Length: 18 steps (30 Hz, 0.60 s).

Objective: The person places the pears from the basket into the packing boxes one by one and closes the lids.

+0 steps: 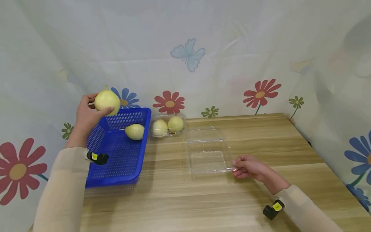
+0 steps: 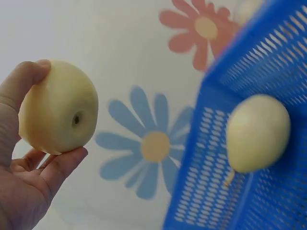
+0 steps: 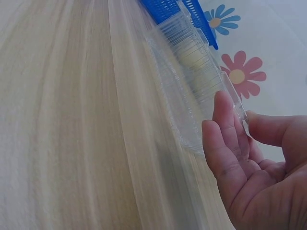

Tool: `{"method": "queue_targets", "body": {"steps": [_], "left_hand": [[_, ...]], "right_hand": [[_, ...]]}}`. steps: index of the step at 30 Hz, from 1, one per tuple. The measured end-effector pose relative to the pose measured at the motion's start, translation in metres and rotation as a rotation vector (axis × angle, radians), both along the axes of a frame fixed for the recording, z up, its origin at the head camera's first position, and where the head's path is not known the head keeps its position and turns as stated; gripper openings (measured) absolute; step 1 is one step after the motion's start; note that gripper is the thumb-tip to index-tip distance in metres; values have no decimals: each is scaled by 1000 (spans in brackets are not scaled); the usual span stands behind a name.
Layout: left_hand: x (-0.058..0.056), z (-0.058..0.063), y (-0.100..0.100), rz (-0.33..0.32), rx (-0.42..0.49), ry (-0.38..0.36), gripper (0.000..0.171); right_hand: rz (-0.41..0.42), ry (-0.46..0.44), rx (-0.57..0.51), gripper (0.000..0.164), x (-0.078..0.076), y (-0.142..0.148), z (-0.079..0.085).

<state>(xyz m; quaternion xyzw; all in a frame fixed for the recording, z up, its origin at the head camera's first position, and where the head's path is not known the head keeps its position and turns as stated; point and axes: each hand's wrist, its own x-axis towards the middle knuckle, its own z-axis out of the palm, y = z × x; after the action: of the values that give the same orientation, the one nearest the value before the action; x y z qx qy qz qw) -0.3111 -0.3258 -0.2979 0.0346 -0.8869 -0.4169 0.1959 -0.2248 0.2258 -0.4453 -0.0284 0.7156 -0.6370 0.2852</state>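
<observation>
Pale-yellow pear (image 1: 106,100) inside the left hand's (image 1: 86,115) grasp

Wooden table (image 1: 179,199), streaky grain. White cloth (image 1: 130,38) behind, printed with pale blue butterfly (image 1: 190,56) above red, blue, green flowers (image 1: 169,104).

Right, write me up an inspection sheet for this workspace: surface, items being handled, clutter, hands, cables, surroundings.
Surface: wood-grain table, lightly streaked pattern.
Items being handled: raised pear; blue basket with another pear inside; clear container with no fruit in it; second container beside the basket, holding two pears.
Clutter: small dark object at the table's right edge, too small to identify.
Hands: left hand grips the raised pear; right hand pinches the clear container's near right corner.
Cables: nothing seen.
Surroundings: pale backdrop with printed flowers and a butterfly.
</observation>
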Motion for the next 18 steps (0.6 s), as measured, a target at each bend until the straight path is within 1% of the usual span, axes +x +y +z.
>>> {"method": "queue_targets", "body": {"steps": [3, 7, 12, 18], "left_hand": [[8, 7, 9, -13, 4, 39, 84], [21, 13, 17, -50, 1, 103, 81], [37, 15, 29, -121, 5, 173, 80], [50, 14, 43, -195, 22, 221, 77]], "right_hand": [[-8, -7, 2, 14, 0, 0, -1], [-5, -4, 5, 13, -1, -1, 0], [3, -1, 9, 13, 0, -1, 1], [-1, 0, 13, 13, 1, -1, 1]]}}
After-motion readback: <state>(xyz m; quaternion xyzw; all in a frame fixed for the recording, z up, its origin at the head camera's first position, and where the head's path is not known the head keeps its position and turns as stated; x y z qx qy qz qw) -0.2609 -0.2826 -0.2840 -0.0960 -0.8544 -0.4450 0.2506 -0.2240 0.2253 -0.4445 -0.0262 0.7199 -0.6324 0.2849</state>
